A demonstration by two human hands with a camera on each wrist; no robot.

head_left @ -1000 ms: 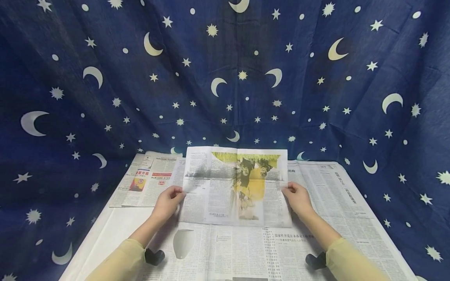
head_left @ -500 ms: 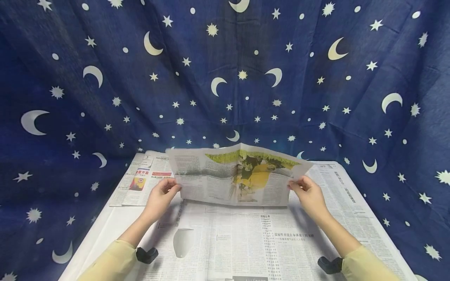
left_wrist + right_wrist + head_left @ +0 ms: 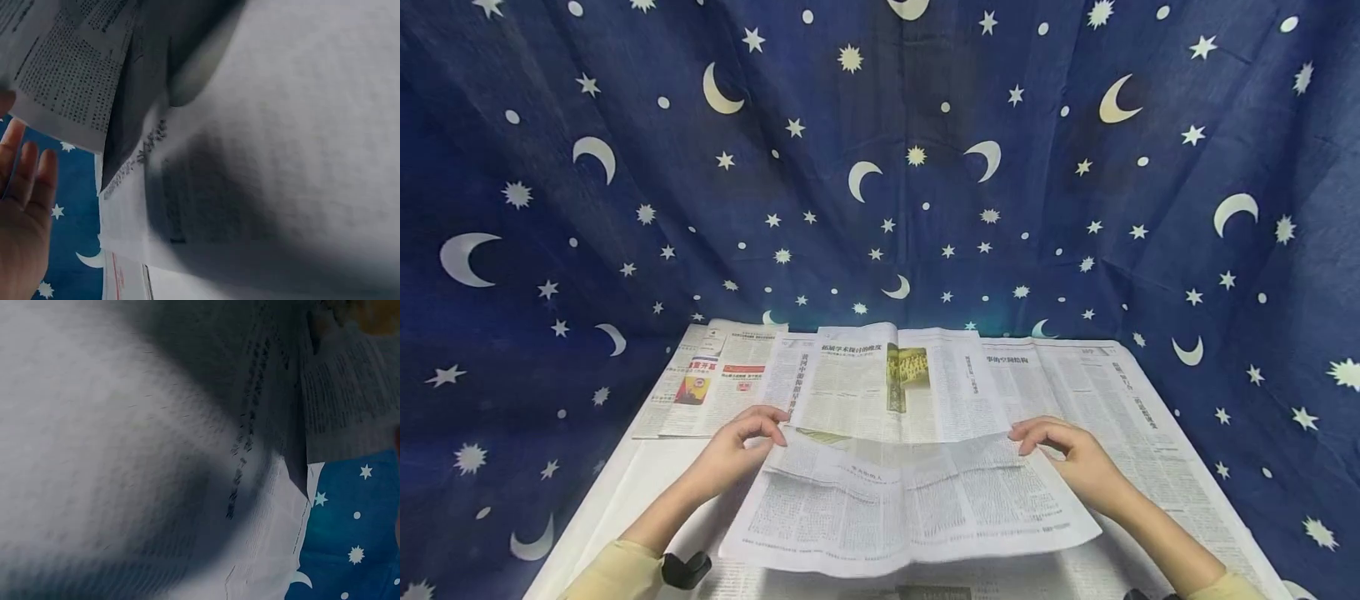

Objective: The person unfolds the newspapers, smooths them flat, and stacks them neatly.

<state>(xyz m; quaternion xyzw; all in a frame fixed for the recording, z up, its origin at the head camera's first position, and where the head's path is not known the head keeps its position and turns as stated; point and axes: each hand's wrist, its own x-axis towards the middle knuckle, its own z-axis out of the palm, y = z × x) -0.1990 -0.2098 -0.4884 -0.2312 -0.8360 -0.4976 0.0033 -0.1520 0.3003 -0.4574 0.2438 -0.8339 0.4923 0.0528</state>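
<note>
Curtain (image 3: 880, 125): dark blue with pale moons and stars, rising at 12 o'clock behind everything.
Surface (image 3: 617, 487): white where bare at 8 to 9 o'clock, otherwise papered over.
Spread newspaper (image 3: 1138, 433): flat over the surface, its printed columns running out toward 3 o'clock and under the held sheet; loose layers here could slide if the upper paper drags across them.
Held newspaper (image 3: 887, 517): centre, its near part drooping toward 6 o'clock. Likeliest trouble is a tear at the edge, if the hands pull apart unevenly, or a crooked crease, if the unsupported part buckles when lowered. It looks thin, whitish-grey and slightly see-through, with small black columns, a crosswise crease, a central fold line, a wavy lower border and a greenish patch near its upper left.
Far page (image 3: 850, 392): just beyond at 12 o'clock, with a bold headline; whether it joins the held newspaper I cannot tell.
Folded papers (image 3: 737, 400): overlapping at 10 o'clock, red print showing.
Left hand (image 3: 737, 450): at 10 o'clock, pinching the paper's edge between thumb and fingers.
Right hand (image 3: 1071, 458): at 2 o'clock, pinching the opposite edge.
Yellow photo (image 3: 913, 368): on the far page, toward 12 o'clock.
</note>
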